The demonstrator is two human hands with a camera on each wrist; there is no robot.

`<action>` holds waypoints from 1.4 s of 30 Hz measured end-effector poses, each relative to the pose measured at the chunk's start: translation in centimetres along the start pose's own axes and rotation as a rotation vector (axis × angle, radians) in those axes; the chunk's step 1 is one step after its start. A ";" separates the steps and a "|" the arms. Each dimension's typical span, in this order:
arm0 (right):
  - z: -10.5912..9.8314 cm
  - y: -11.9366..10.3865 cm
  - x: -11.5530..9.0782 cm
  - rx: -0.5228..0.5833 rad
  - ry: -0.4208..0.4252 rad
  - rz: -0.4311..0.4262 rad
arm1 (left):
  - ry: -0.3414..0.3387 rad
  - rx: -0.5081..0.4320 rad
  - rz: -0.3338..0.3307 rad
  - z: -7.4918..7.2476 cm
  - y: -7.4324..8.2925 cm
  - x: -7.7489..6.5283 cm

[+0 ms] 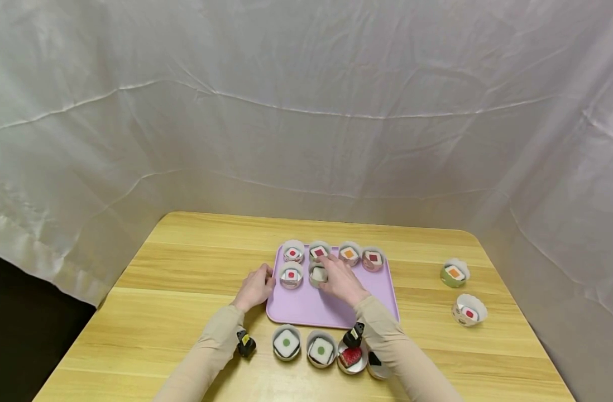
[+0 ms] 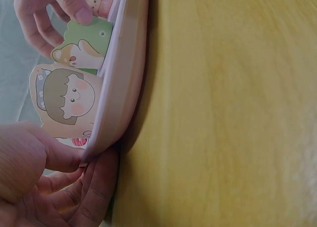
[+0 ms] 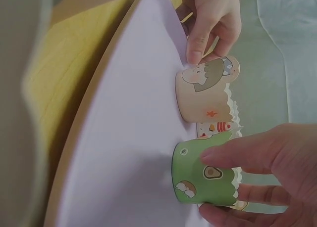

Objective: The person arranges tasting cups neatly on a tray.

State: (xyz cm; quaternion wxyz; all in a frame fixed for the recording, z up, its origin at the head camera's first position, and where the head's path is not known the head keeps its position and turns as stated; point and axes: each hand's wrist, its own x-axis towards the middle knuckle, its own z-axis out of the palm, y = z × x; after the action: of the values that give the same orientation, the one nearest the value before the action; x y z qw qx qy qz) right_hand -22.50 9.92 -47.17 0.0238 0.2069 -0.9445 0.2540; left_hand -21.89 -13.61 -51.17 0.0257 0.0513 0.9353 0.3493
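My left hand (image 1: pixel 256 287) holds the left rim of a lilac tray (image 1: pixel 306 310), thumb on top and fingers beneath in the left wrist view. On the tray, my right hand (image 1: pixel 343 279) has its thumb and fingers round a green paper baking cup (image 3: pixel 190 175) printed with an avocado. This cup stands at the right of a beige cup (image 3: pixel 200 106) with a cartoon face. Behind them runs a back row of paper cups, among them one with an orange-centred white square (image 1: pixel 349 253) and a pink cup (image 1: pixel 373 259) at its right end.
In front of the tray stand several cups, including two with green-dotted white squares, one of them the left cup (image 1: pixel 286 342), and a cup with a red top (image 1: pixel 350 357). To the right are a green cup (image 1: pixel 453 273) and a pale cup (image 1: pixel 469 310). Pale curtains (image 1: pixel 306 151) surround the table.
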 end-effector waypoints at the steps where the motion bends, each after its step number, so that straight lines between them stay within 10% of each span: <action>1: 0.0 0.0 0.0 0.002 0.000 -0.001 | 0.000 0.000 0.000 0.0 0.0 0.0; 42: -0.2 0.4 -0.5 0.045 0.002 0.007 | 0.003 0.004 0.005 -0.1 0.1 0.0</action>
State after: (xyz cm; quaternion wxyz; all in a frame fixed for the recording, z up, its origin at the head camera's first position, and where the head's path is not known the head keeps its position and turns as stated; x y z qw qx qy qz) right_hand -22.25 10.56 -47.24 0.0191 0.2040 -0.9392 0.2756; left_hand -21.84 -13.59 -51.03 0.0233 0.0532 0.9358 0.3476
